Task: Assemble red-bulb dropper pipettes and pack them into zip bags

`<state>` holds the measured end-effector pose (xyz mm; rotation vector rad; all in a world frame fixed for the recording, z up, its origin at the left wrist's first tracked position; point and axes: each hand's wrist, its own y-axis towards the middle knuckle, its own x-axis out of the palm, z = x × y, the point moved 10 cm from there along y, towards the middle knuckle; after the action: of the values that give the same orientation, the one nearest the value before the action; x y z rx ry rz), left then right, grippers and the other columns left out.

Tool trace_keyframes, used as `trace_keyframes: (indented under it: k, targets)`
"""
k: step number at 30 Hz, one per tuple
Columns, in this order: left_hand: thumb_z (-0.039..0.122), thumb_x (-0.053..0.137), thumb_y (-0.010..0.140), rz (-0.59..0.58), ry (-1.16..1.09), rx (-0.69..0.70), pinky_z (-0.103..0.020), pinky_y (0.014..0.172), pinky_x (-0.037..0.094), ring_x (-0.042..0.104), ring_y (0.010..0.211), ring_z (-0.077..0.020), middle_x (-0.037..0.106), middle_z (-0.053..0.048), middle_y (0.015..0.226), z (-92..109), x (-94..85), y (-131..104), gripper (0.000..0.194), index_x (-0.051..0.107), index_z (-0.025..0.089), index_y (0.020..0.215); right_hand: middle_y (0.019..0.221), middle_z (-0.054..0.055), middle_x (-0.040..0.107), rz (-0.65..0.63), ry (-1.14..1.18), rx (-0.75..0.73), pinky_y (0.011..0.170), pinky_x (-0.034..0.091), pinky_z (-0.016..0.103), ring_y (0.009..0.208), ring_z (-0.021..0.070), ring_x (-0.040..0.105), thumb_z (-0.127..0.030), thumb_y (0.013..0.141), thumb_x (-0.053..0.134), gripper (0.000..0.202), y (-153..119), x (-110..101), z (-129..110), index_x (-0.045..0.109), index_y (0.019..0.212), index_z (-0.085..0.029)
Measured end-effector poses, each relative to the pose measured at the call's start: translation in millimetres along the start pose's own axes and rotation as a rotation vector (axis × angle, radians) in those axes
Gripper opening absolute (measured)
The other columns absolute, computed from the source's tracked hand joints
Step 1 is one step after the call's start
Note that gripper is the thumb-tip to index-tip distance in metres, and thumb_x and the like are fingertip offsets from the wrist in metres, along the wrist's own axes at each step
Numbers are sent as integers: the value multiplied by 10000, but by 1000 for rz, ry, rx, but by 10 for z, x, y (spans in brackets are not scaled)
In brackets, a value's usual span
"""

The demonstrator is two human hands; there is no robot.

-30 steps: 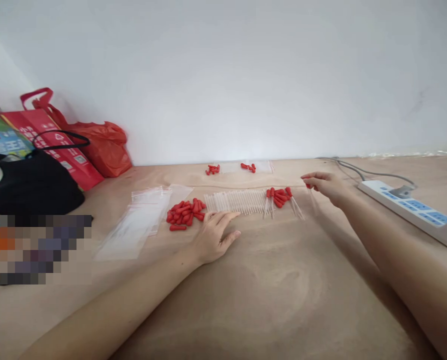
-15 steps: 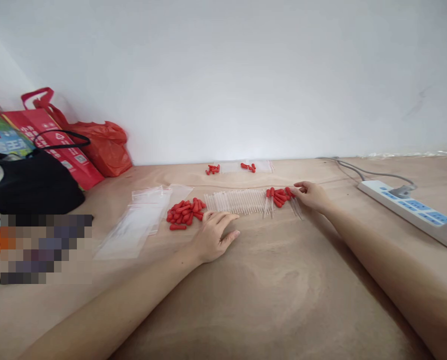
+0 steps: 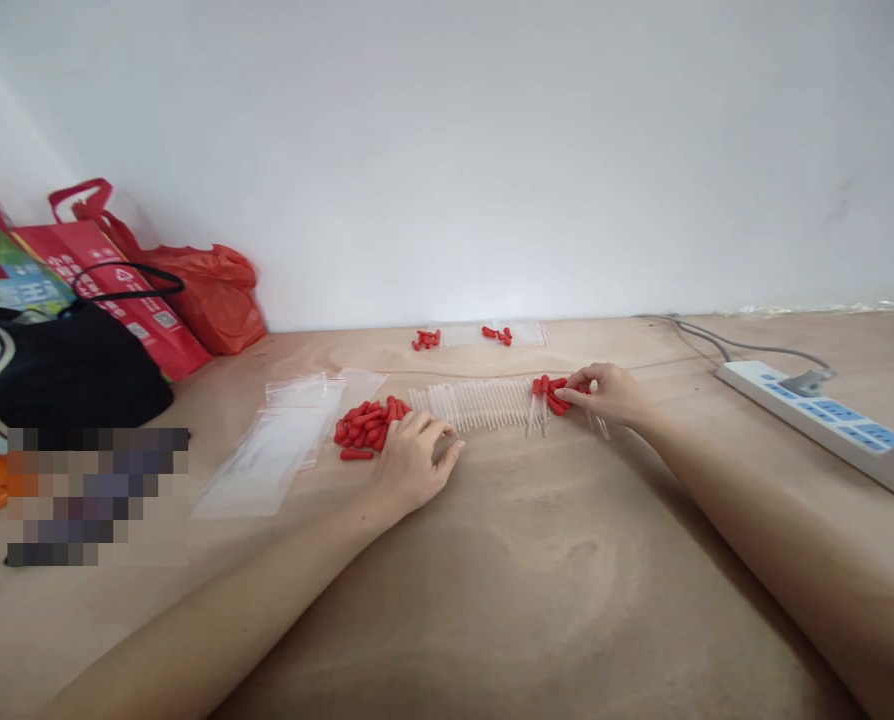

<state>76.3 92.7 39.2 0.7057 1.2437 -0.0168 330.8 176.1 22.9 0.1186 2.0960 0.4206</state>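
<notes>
Red bulbs (image 3: 360, 425) are gathered in a loose pile on the wooden bench (image 3: 492, 580), at the left end of a row of thin clear tubes (image 3: 477, 405). These tubes are laid side by side, almost parallel. At the right end of the row, a smaller red cluster (image 3: 543, 386) is seen, and several tubes are stretched from it toward the near side. By the right hand (image 3: 616, 395) this cluster is reached from the right; its thumb and forefinger are brought near together over the red pieces, but whether one piece is gripped cannot be told. The left hand (image 3: 411, 465) is held open, with fingers loosely bent and thumb apart, just beside the pile, whose right edge is partly covered by it. To the left of the pile, flat transparent bags (image 3: 271, 450) are spread, overlapping one another. Near the wall (image 3: 492, 150), two small red groups (image 3: 496, 335) are placed by more clear material. On the right side, a white power strip (image 3: 814, 405) is set, into which a grey plug (image 3: 805, 382) is inserted. At far left, a black bag (image 3: 79, 370) with white stripes is placed before a red printed bag (image 3: 117, 285) and a red plastic bag (image 3: 218, 295).
</notes>
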Motion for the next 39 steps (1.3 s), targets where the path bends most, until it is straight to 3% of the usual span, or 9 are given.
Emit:
trace_keyframes:
  k: [6,11,16,20,23,28,33,37,39]
  targets:
    - [462,543,700,-34,207,-221,-425,761,337,487,890,-291,566,-99,867,-389,-72,340,303,600,175,782,668,26,642,5,-22,105,533,364,255,600,153,555,-428,660,559,246,-28,25,26,639,643,-196]
    - [545,527,648,-172,250,-405,-453,806,301,439,976,-344,553,-146,960,-665,95,580,392,648,175,695,653,37,625,163,25,98,559,380,264,614,159,554,-384,674,557,214,-50,-179,-99,612,622,-185]
    - [512,512,645,-238,282,-493,-447,799,311,422,1007,-362,546,-193,1003,-774,246,619,424,664,136,768,628,32,586,226,147,-177,611,388,287,633,160,521,-360,726,537,209,-243,-74,-668,587,612,-191]
    - [443,479,677,-246,295,-521,-452,792,317,431,1007,-366,554,-207,1010,-820,276,605,399,665,115,807,647,36,575,119,116,-416,646,363,303,655,162,491,-315,750,535,162,-515,220,-1195,594,666,-190]
    - [431,465,686,-253,299,-533,-453,791,320,440,1005,-366,560,-214,1010,-847,290,604,410,664,100,823,704,46,587,43,2,-476,676,327,322,713,180,481,-324,771,516,164,-631,365,-1367,589,726,-185]
    - [440,472,684,-250,292,-534,-466,778,329,446,1001,-374,574,-205,1008,-861,310,602,407,664,111,827,724,50,605,25,-133,-454,671,274,325,735,192,482,-312,810,462,160,-626,375,-1312,554,792,-183]
    - [388,493,683,-235,276,-518,-472,766,342,460,985,-371,579,-191,976,-826,254,604,317,659,125,742,677,44,600,89,-197,-410,671,265,328,715,198,498,-319,807,446,166,-612,285,-1170,529,758,-184]
    - [339,475,719,-204,239,-445,-476,757,346,470,966,-370,581,-173,923,-661,91,645,260,624,138,648,633,38,589,152,-216,-361,698,280,342,682,196,500,-304,801,443,157,-616,188,-1076,521,727,-189]
    - [309,446,761,-192,202,-363,-441,769,356,499,931,-318,587,-132,903,-502,14,638,237,600,155,669,634,41,583,172,-188,-346,701,295,347,670,194,498,-300,799,446,159,-619,152,-1055,520,711,-189]
